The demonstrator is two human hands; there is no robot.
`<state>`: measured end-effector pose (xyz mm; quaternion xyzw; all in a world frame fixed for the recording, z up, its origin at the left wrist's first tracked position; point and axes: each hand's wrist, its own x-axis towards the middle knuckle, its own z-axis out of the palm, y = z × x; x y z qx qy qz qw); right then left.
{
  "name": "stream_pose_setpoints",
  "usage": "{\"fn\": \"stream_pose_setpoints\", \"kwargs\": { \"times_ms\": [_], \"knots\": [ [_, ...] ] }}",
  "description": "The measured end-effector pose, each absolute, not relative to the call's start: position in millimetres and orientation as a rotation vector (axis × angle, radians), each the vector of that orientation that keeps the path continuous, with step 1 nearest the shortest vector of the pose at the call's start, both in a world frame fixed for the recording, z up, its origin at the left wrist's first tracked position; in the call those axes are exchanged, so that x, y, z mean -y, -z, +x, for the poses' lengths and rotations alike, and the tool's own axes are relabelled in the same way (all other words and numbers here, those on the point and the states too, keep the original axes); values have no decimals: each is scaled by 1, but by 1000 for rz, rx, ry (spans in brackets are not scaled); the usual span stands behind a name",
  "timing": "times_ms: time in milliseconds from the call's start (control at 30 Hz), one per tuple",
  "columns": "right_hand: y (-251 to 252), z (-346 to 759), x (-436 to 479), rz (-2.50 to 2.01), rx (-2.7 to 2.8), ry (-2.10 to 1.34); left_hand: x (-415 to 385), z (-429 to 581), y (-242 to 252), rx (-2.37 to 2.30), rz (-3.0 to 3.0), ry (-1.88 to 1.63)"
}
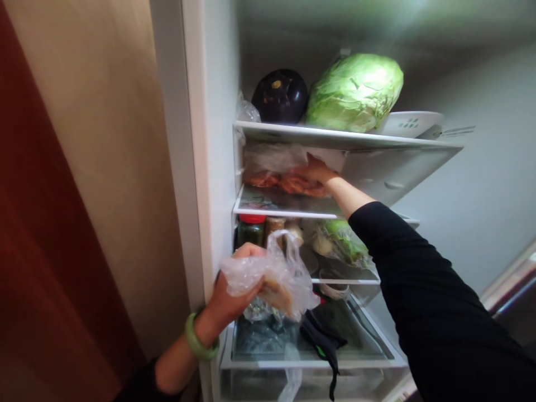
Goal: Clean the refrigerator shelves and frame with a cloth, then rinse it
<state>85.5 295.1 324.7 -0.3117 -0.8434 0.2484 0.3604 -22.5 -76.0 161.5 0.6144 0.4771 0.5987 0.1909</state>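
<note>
My left hand (243, 285), with a green bangle at the wrist, is closed around a translucent plastic bag (299, 285) in front of the lower fridge shelves. Something flat and light brown shows through the bag; its kind is unclear. On the shelf below the cabbage, my right hand (317, 169) reaches in and grips a clear plastic bag (274, 156) of reddish-orange food (293, 184). That hand's fingertips are partly hidden against the bag, and blur hides what the food is.
A dark eggplant (280, 96), a green cabbage (355, 92) and a white bowl (412, 123) stand on the top shelf. Lower down are a red-lidded jar (251, 229) and bagged greens (345, 240). A black strap-like item (322, 335) hangs over the bottom shelf's edge.
</note>
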Motion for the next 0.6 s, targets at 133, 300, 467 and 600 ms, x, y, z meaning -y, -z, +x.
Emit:
{"fn": "stream_pose_setpoints", "kwargs": {
  "times_ms": [133,300,467,600],
  "knots": [
    [-333,68,-288,-961,1759,-708,78,-26,-157,-1345,1712,-1696],
    [-343,81,-279,-868,1373,-1117,76,-27,-154,-1319,1713,-1686],
    [-333,100,-247,-690,1392,-1165,76,-26,-153,-1294,1675,-1704],
    [-322,113,-189,-411,1510,-1096,74,-25,-155,-1338,1701,-1792]
  ]
}}
